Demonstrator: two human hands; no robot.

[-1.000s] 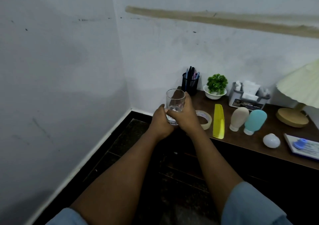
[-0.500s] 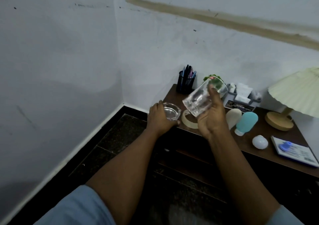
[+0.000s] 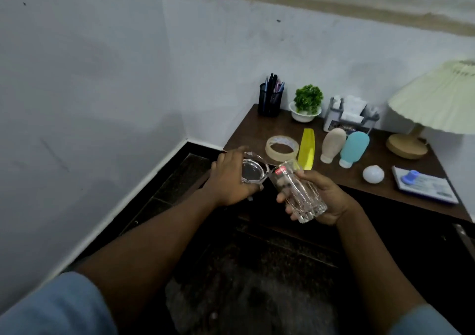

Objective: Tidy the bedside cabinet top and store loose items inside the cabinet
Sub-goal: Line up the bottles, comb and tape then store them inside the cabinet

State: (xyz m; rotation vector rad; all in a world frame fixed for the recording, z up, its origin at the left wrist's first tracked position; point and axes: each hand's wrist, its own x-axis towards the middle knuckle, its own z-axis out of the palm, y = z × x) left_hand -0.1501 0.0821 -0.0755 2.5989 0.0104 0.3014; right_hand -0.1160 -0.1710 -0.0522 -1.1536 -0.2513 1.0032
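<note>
My right hand (image 3: 325,198) grips a clear drinking glass (image 3: 295,190) with a red label, tipped so its mouth points up and left. My left hand (image 3: 231,177) holds a round glass ashtray (image 3: 253,171) just off the front left corner of the dark wooden cabinet top (image 3: 257,129). The glass's rim nearly touches the ashtray. On the cabinet top lie a tape roll (image 3: 282,147), a yellow comb (image 3: 307,148), a beige squeeze bottle (image 3: 332,144), a teal squeeze bottle (image 3: 353,149) and a small white round object (image 3: 373,174).
At the back stand a black pen holder (image 3: 271,99), a small potted plant (image 3: 307,103) and a grey organiser (image 3: 349,116). A lamp (image 3: 437,103) stands at the right, with a notepad and blue object (image 3: 424,184) in front. The white wall corner is at left, dark floor below.
The glass and ashtray, first held together, came apart. My right hand then lowered the tilted glass toward me, and my left hand keeps the ashtray by the cabinet's corner.
</note>
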